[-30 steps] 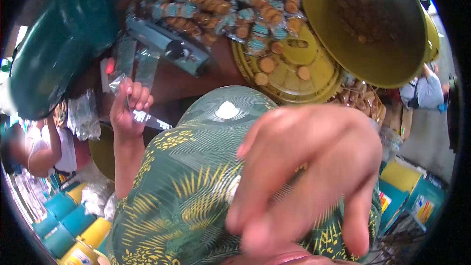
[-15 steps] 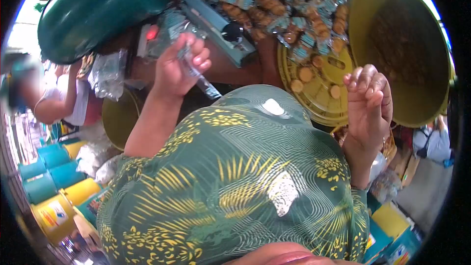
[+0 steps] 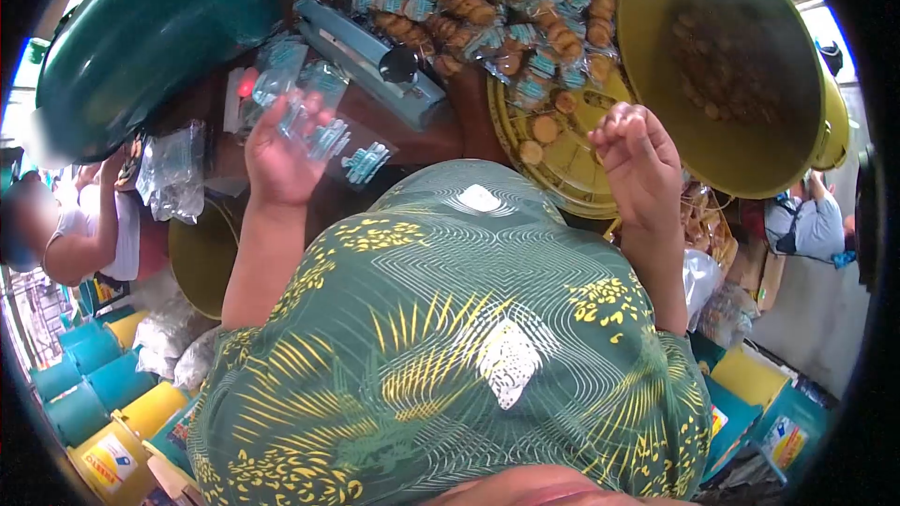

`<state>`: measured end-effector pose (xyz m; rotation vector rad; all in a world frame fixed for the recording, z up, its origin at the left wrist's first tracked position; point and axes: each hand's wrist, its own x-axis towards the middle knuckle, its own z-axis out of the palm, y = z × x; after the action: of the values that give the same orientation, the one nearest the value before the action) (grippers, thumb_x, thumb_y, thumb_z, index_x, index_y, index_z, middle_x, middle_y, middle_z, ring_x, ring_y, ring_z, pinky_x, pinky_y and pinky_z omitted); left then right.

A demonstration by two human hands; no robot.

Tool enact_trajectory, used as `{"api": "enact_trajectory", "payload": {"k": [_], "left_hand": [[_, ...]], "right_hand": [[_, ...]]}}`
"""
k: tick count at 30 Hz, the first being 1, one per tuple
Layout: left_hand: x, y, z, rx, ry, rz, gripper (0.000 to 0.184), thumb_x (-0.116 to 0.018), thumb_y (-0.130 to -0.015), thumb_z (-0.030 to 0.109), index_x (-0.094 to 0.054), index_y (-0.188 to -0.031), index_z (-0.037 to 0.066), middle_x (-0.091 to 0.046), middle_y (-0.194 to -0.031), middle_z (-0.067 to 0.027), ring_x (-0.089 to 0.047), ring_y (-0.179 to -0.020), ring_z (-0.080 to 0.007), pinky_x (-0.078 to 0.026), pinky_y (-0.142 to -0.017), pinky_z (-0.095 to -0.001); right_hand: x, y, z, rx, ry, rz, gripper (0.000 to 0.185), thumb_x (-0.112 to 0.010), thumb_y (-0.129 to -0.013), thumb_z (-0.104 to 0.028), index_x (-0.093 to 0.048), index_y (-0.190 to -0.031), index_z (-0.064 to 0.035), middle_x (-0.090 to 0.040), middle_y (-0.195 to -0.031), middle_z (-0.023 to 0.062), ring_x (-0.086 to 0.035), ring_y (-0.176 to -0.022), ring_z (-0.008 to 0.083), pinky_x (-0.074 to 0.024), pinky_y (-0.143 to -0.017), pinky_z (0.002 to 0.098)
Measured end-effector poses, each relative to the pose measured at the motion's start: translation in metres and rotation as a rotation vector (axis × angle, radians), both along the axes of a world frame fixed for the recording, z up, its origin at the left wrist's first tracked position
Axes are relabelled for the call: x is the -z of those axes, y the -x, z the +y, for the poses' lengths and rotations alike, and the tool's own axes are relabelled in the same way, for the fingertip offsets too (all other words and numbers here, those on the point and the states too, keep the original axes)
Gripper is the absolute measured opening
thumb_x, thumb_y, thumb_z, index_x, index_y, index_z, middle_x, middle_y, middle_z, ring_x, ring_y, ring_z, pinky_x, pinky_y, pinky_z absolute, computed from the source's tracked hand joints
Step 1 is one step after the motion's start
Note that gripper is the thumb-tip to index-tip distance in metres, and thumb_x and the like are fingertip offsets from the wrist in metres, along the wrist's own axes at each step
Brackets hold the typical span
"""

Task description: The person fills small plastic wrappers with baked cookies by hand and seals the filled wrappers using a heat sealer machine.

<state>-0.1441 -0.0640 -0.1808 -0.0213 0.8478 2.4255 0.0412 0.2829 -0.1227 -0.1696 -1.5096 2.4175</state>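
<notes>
My left hand holds a clear plastic bag with light-blue print, pinched between thumb and fingers. More empty printed bags lie just beyond it, beside a blue bag sealer. My right hand is raised over the near right edge of a yellow lid, its fingers bent together; what they hold, if anything, is hidden. Loose round biscuits rest on the lid. A yellow bucket tipped toward me holds many biscuits, right of the lid.
Filled biscuit packs are heaped at the back. A large green container leans at the left. Other people sit at the far left and far right. Teal and yellow buckets stand on the floor.
The bag in my left hand has spread from a narrow folded strip into a wider sheet. My right hand, blurred low over my lap at first, has come up beside the lid, its fingers now bunched.
</notes>
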Motion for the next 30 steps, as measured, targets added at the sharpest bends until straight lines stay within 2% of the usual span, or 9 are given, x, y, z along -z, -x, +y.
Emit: {"api": "enact_trajectory", "payload": {"k": [11, 14, 16, 19, 21, 22, 24, 27, 30], "left_hand": [[0.002, -0.005, 0.000, -0.007, 0.017, -0.010, 0.022, -0.061, -0.092, 0.025, -0.057, -0.105, 0.008, -0.055, -0.093, -0.0043, -0.053, -0.087, -0.0184, -0.049, -0.075, -0.0346], [0.003, -0.008, 0.000, -0.047, 0.137, 0.022, 0.018, -0.061, -0.093, 0.021, -0.057, -0.105, 0.009, -0.055, -0.093, -0.0045, -0.054, -0.084, -0.0172, -0.050, -0.074, -0.0330], [0.003, -0.010, 0.007, -0.086, 0.348, 0.168, 0.015, -0.062, -0.093, 0.019, -0.056, -0.104, 0.009, -0.056, -0.092, -0.0043, -0.055, -0.081, -0.0161, -0.049, -0.073, -0.0313], [-0.007, -0.017, 0.040, 0.032, 1.053, 0.778, 0.014, -0.062, -0.094, 0.019, -0.057, -0.101, 0.008, -0.058, -0.090, -0.0042, -0.056, -0.078, -0.0146, -0.048, -0.071, -0.0293], [-0.013, -0.025, 0.073, 0.143, 1.061, 1.161, 0.021, -0.065, -0.092, 0.021, -0.058, -0.101, 0.003, -0.061, -0.089, -0.0073, -0.059, -0.078, -0.0146, -0.049, -0.074, -0.0307], [-0.031, -0.031, 0.087, 0.317, 1.004, 1.133, 0.019, -0.067, -0.089, 0.016, -0.060, -0.101, 0.003, -0.067, -0.088, -0.0131, -0.067, -0.083, -0.0237, -0.051, -0.074, -0.0343], [-0.020, -0.038, 0.107, 0.518, 0.937, 1.069, 0.024, -0.068, -0.090, 0.021, -0.060, -0.103, 0.002, -0.064, -0.087, -0.0093, -0.061, -0.078, -0.0175, -0.049, -0.074, -0.0304], [-0.022, -0.046, 0.118, 0.458, 0.887, 1.124, 0.024, -0.068, -0.091, 0.022, -0.061, -0.098, 0.001, -0.064, -0.082, -0.0084, -0.058, -0.075, -0.0112, -0.048, -0.070, -0.0271], [-0.019, -0.049, 0.117, 0.702, 0.993, 0.966, 0.018, -0.067, -0.092, 0.020, -0.064, -0.094, 0.002, -0.064, -0.077, -0.0100, -0.059, -0.067, -0.0144, -0.047, -0.065, -0.0294]], "right_hand": [[0.008, -0.001, 0.001, -0.061, 0.013, -0.017, 0.021, -0.055, -0.100, -0.020, -0.062, -0.101, -0.0005, -0.061, -0.099, 0.0061, -0.057, -0.091, 0.0155, -0.0426, -0.087, 0.0293], [0.009, -0.002, 0.002, -0.044, -0.112, -0.057, 0.021, -0.057, -0.099, -0.021, -0.062, -0.105, -0.0009, -0.061, -0.103, 0.0064, -0.058, -0.095, 0.0159, -0.0442, -0.088, 0.0288], [0.010, 0.001, 0.004, 0.063, -0.566, -0.120, 0.024, -0.064, -0.095, -0.021, -0.062, -0.109, -0.0015, -0.061, -0.107, 0.0073, -0.058, -0.098, 0.0171, -0.0454, -0.088, 0.0294], [0.004, 0.016, -0.008, 0.091, -0.953, -0.075, 0.034, -0.073, -0.086, -0.020, -0.062, -0.114, -0.0035, -0.060, -0.111, 0.0089, -0.059, -0.101, 0.0195, -0.0473, -0.089, 0.0317], [-0.002, 0.028, -0.036, 0.060, -1.059, 0.000, 0.042, -0.078, -0.080, -0.019, -0.062, -0.116, -0.0045, -0.060, -0.113, 0.0113, -0.059, -0.101, 0.0229, -0.0489, -0.089, 0.0343], [-0.003, 0.033, -0.051, 0.043, -1.085, 0.039, 0.046, -0.080, -0.077, -0.018, -0.062, -0.117, -0.0045, -0.060, -0.113, 0.0131, -0.060, -0.101, 0.0254, -0.0497, -0.088, 0.0359], [0.010, 0.042, -0.058, -0.045, -1.137, 0.068, 0.044, -0.077, -0.078, -0.016, -0.062, -0.117, -0.0056, -0.061, -0.108, 0.0147, -0.062, -0.096, 0.0299, -0.0512, -0.083, 0.0392], [0.027, 0.038, -0.051, -0.007, -1.172, 0.032, 0.025, -0.073, -0.079, -0.014, -0.066, -0.101, -0.0054, -0.064, -0.091, 0.0140, -0.064, -0.087, 0.0334, -0.0515, -0.077, 0.0406], [0.042, 0.023, -0.050, -0.020, -1.131, -0.054, 0.011, -0.071, -0.080, -0.011, -0.066, -0.087, -0.0038, -0.064, -0.083, 0.0135, -0.063, -0.083, 0.0337, -0.0510, -0.073, 0.0406]]}}
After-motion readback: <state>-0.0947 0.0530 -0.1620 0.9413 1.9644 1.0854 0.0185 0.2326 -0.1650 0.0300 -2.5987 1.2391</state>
